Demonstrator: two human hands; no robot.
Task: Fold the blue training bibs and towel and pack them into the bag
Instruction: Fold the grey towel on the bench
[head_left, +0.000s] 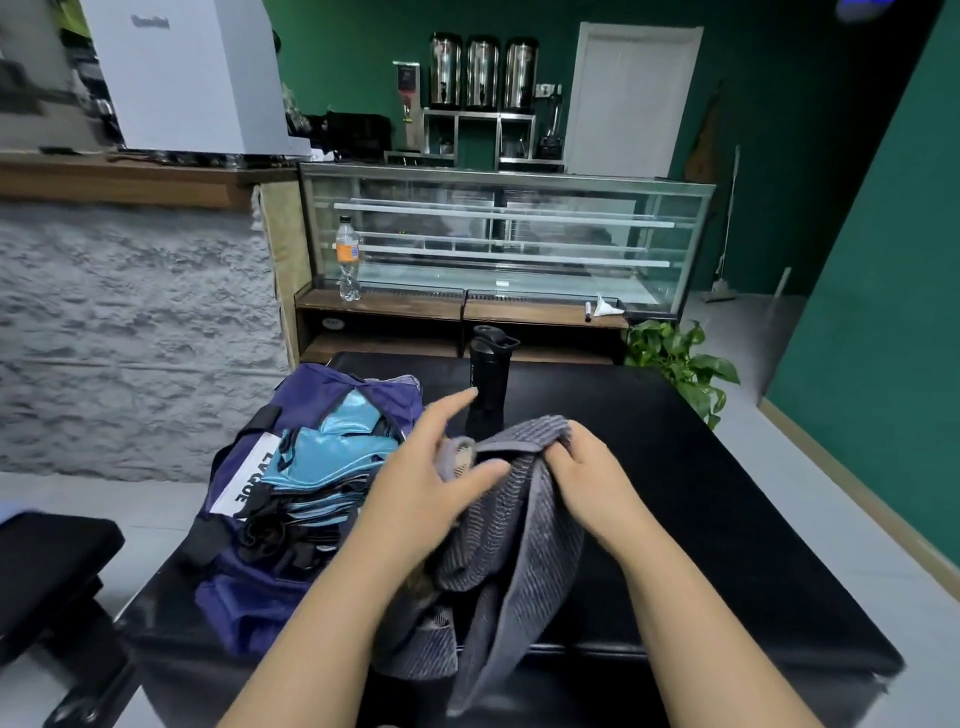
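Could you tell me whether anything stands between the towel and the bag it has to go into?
Nothing visible does. The grey towel, held in both hands, hangs right beside the open bag. The blue bibs already fill much of its opening.

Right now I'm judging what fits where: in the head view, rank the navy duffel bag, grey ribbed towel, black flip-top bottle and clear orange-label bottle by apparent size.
1. Navy duffel bag
2. Grey ribbed towel, nearly as big, nearer the camera; unsure
3. Black flip-top bottle
4. Clear orange-label bottle, farther away
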